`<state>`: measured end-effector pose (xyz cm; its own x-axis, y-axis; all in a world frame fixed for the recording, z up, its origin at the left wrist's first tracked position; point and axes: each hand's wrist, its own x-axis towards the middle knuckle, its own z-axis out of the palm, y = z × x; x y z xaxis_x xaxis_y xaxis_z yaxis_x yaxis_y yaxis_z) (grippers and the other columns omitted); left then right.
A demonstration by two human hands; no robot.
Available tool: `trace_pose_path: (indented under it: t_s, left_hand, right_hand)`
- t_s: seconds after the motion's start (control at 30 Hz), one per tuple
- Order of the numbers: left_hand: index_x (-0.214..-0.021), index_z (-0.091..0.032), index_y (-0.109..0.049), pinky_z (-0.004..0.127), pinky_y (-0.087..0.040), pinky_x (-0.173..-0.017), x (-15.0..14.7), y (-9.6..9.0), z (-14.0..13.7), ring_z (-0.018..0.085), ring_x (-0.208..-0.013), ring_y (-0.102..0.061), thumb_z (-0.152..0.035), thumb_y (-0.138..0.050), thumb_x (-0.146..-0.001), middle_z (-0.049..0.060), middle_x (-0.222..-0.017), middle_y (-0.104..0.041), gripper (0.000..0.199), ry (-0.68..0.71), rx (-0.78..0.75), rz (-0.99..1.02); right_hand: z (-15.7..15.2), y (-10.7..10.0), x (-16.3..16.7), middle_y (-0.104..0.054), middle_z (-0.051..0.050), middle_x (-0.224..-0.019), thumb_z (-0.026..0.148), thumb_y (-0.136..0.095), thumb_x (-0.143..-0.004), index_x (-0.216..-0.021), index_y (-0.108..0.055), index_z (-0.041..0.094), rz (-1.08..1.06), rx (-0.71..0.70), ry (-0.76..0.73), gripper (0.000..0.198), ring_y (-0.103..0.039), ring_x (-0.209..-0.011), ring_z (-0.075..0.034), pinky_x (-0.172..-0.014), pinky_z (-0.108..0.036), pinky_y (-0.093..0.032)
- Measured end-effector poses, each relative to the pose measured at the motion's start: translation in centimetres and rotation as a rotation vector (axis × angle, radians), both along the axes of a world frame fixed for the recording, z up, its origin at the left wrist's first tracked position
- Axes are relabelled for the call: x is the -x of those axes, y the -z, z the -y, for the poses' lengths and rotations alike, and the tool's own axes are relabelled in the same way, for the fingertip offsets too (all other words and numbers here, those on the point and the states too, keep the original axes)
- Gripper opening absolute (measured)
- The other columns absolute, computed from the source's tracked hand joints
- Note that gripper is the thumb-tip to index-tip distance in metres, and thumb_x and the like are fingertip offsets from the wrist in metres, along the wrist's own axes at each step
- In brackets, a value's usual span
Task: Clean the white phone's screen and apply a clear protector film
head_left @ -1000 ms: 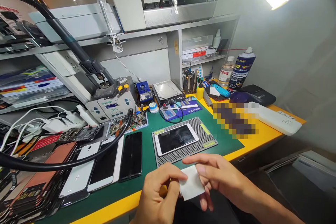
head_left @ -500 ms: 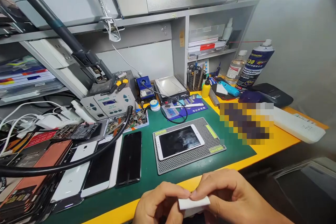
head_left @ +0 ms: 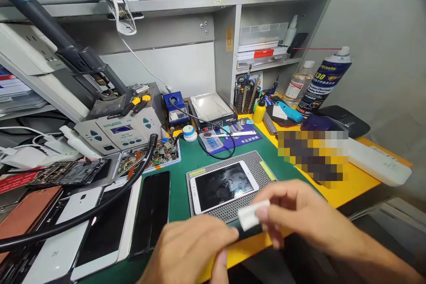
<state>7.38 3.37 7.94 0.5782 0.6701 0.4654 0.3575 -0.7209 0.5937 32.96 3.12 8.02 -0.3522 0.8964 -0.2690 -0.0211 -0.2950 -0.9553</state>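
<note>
My right hand [head_left: 293, 211] pinches a small folded white wipe [head_left: 248, 216] between thumb and fingers, over the front edge of the mat. Just left of it is my left hand [head_left: 193, 244], its back turned up, forefinger and thumb apart; nothing shows between them and the other fingers are hidden. Beyond the hands lies a white-framed phone [head_left: 223, 186], dark screen up, with faint smears on the glass. It rests on a grey perforated pad [head_left: 262, 173] on the green mat [head_left: 179, 206].
A dark phone [head_left: 151, 208] and several other phones lie to the left, crossed by a black hose [head_left: 83, 217]. Behind stand a rework station [head_left: 121, 131], a flat heating plate [head_left: 211, 108] and a yellow bottle [head_left: 259, 111]. At right are a spray can [head_left: 324, 82] and a long white object [head_left: 372, 162].
My hands have come apart. The right one has moved up and right with the white wipe, nearer the phone; the left has let go of it and shifted left. The view has shifted slightly.
</note>
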Motion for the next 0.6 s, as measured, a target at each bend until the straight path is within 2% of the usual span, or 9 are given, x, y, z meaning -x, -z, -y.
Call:
trace_pose_path:
  t_s: [0.03, 0.07, 0.13, 0.2, 0.3, 0.43, 0.6]
  left_hand:
    - [-0.115, -0.024, -0.073, 0.032, -0.057, -0.081, 0.4, -0.4, -1.2, 0.023, -0.089, -0.074, -0.011, -0.058, -0.092, 0.007, -0.098, -0.079, 0.03, -0.097, -0.045, -0.037]
    - [-0.122, -0.022, -0.069, 0.034, -0.057, -0.086, 0.8, -0.7, -2.5, 0.025, -0.096, -0.073, -0.016, -0.061, -0.091, 0.009, -0.106, -0.078, 0.033, -0.069, -0.09, -0.118]
    - [-0.13, -0.021, -0.063, 0.04, -0.056, -0.095, 1.8, -1.0, -4.9, 0.027, -0.109, -0.069, -0.023, -0.062, -0.09, 0.01, -0.119, -0.073, 0.04, -0.069, -0.13, -0.292]
    - [-0.135, -0.021, -0.059, 0.049, -0.052, -0.105, 2.6, -0.7, -6.7, 0.031, -0.121, -0.063, -0.029, -0.065, -0.088, 0.011, -0.132, -0.067, 0.049, -0.072, -0.147, -0.436]
    - [-0.143, -0.023, -0.051, 0.051, -0.05, -0.109, 3.6, 0.3, -7.6, 0.032, -0.128, -0.058, -0.037, -0.069, -0.086, 0.011, -0.139, -0.062, 0.062, -0.075, -0.148, -0.531]
    - [-0.147, -0.022, -0.048, 0.045, -0.053, -0.106, 4.3, 1.7, -7.3, 0.031, -0.127, -0.059, -0.038, -0.068, -0.086, 0.01, -0.139, -0.064, 0.066, -0.073, -0.217, -0.563]
    - [-0.148, -0.026, -0.052, 0.043, -0.052, -0.106, 5.0, 3.3, -7.6, 0.03, -0.13, -0.058, -0.039, -0.066, -0.088, 0.007, -0.142, -0.064, 0.063, -0.074, -0.333, -0.529]
  right_hand:
    - [-1.5, -0.8, -0.9, -0.066, -0.001, -0.064, 0.049, -0.077, -0.09, -0.092, -0.074, 0.014, 0.123, -0.131, 0.082, 0.035, -0.062, -0.054, -0.012, -0.054, -0.023, -0.048]
    - [-3.1, -1.5, -1.8, -0.064, 0.0, -0.061, 0.049, -0.076, -0.09, -0.092, -0.074, 0.015, 0.238, -0.251, 0.158, 0.035, -0.06, -0.055, -0.012, -0.055, -0.023, -0.047]
    - [-6.3, -2.3, -3.0, -0.061, 0.002, -0.059, 0.049, -0.073, -0.091, -0.093, -0.072, 0.016, 0.387, -0.345, 0.222, 0.033, -0.058, -0.055, -0.012, -0.058, -0.025, -0.046]
    - [-9.0, -2.3, -3.4, -0.06, 0.002, -0.059, 0.045, -0.075, -0.088, -0.084, -0.07, 0.015, 0.49, -0.326, 0.214, 0.03, -0.056, -0.053, -0.012, -0.054, -0.025, -0.044]
    - [-11.2, -1.0, -3.0, -0.059, 0.001, -0.059, 0.04, -0.077, -0.085, -0.08, -0.071, 0.015, 0.534, -0.292, 0.175, 0.026, -0.053, -0.052, -0.011, -0.048, -0.023, -0.041]
    - [-11.7, 0.8, -3.1, -0.065, -0.002, -0.064, 0.04, -0.078, -0.083, -0.084, -0.073, 0.014, 0.563, -0.253, 0.148, 0.026, -0.056, -0.055, -0.013, -0.046, -0.022, -0.044]
    - [-11.4, 1.2, -4.0, -0.065, -0.002, -0.067, 0.04, -0.074, -0.088, -0.089, -0.071, 0.014, 0.551, -0.237, 0.096, 0.026, -0.061, -0.058, -0.014, -0.047, -0.022, -0.048]
